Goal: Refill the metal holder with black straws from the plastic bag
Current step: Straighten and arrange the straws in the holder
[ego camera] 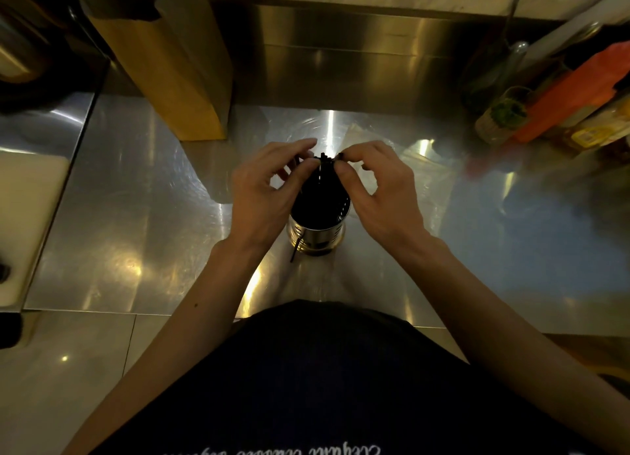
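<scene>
While my left hand (269, 185) and my right hand (371, 185) pinch the top ends of the black straws (323, 173) from both sides, the bundle stands almost upright in the metal holder (317, 231) on the steel counter (136, 188), long axis vertical, open ends up. I judge them light, thin and slippery, so they bend easily; I would hold near the tops, gently. One straw (295, 250) leans outside the holder.

White script on dark apron (306, 386), upside down, unreadable
</scene>
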